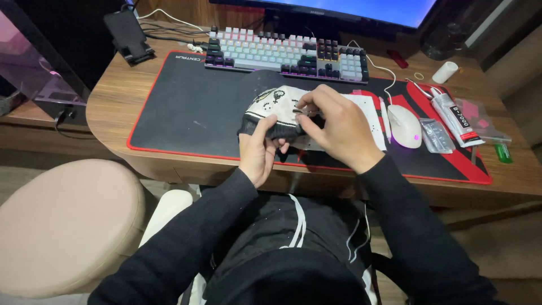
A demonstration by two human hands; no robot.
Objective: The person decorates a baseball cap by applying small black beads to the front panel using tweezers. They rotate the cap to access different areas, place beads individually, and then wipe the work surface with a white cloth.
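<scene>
— At centre of the frame, over the black mat (186, 107): a knit cap (275, 101), white with a dark cuff and a dotted pattern, held low above the mat.

— Held how?

— From below by the left hand (258, 151), thumb on top of the cuff, fingers curled under, closed on the knit. Forearm rising from the lap, wrist turned slightly inward.

— And the right hand (340, 129)?

— Arched over the cap from the right, wrist bent, knuckles up. Thumb and forefinger pinched shut on something small and shiny at the cap's upper edge; too small to name.

— Which step, by the look of it?

— Probably mid-placement: fitting a tiny piece onto the dotted pattern, or picking at one there. Hard to tell which.

— Needs for the next move?

— A steady pinch, a taut cuff under the left thumb, fine aim at one dot.

— Anything nearby?

— Right of centre, a white mouse (404, 125), then small clear bags (436, 135) and a glue tube (455, 117), well apart from both hands. Along the top, a keyboard (288, 53).
</scene>
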